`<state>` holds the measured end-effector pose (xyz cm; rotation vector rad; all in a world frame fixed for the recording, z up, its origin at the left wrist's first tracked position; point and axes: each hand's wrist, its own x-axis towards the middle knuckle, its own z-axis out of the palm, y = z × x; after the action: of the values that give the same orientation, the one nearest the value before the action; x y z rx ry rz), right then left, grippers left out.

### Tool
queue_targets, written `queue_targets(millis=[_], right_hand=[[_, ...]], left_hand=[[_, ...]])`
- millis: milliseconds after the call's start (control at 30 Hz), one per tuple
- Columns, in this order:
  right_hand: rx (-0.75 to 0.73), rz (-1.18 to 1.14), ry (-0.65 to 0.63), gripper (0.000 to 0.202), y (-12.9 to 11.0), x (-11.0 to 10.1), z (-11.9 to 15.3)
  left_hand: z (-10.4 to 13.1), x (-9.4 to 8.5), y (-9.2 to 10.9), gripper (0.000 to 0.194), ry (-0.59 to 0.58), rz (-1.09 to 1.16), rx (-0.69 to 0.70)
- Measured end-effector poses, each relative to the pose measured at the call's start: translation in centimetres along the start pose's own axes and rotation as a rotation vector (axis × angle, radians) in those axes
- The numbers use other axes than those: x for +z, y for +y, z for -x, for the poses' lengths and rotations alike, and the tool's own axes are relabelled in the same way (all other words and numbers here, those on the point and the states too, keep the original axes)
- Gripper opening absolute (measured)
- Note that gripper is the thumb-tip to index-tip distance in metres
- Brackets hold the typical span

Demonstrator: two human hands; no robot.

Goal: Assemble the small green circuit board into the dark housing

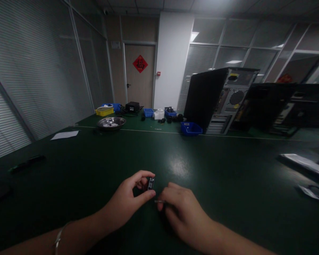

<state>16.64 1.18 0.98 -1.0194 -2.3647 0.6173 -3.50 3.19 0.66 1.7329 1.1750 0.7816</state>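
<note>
Between the thumb and fingers of my left hand is a small dark rectangular part with a grey face; its exact kind is too small to tell. It is held upright above the green table. My right hand is close beside it, fingers curled, pinching a thin metal piece whose tip points left toward my left thumb. The rest of that piece is hidden in my fingers. The tip and the small part are apart.
Across the back stand a steel bowl, a yellow bin, a blue bin and a black computer tower. Paper lies at the left. A long pale object is at the right.
</note>
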Motion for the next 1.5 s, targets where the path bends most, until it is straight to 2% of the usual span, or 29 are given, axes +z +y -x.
queue_targets(millis=[167, 300, 467, 567, 933, 1033, 1200, 1333, 1500], right_hand=[[0.124, 0.039, 0.13, 0.025, 0.4, -0.1, -0.3], [0.216, 0.163, 0.094, 0.014, -0.2, -0.5, -0.4], [0.169, 0.277, 0.008, 0.016, -0.9, -0.2, -0.3], [0.21, 0.324, -0.017, 0.02, -0.8, 0.1, -0.2], [0.211, 0.264, -0.039, 0.017, -0.8, 0.4, -0.2], [0.199, 0.244, -0.034, 0.023, -0.4, 0.5, -0.1], [0.198, 0.134, 0.038, 0.051, 0.6, 0.7, -0.1], [0.184, 0.05, 0.121, 0.052, 0.8, 0.5, -0.1], [0.021, 0.016, 0.302, 0.05, 0.3, 0.2, 0.1]], left_hand=[[0.1, -0.1, 0.2, 0.037, -0.006, 0.002, -0.004], [0.0, -0.2, 0.4, 0.038, -0.008, 0.006, -0.026], [0.0, -0.2, 0.2, 0.037, -0.003, 0.034, 0.009], [0.0, -0.1, 0.2, 0.036, 0.001, 0.041, 0.005], [0.2, -0.2, 0.3, 0.036, -0.008, 0.052, 0.005], [0.3, -0.3, 0.4, 0.036, -0.008, 0.048, -0.001], [0.2, -0.3, 0.5, 0.037, -0.009, 0.068, -0.004], [0.0, -0.3, 0.1, 0.038, 0.015, 0.101, 0.003], [0.2, 0.2, -0.5, 0.038, 0.029, 0.09, 0.081]])
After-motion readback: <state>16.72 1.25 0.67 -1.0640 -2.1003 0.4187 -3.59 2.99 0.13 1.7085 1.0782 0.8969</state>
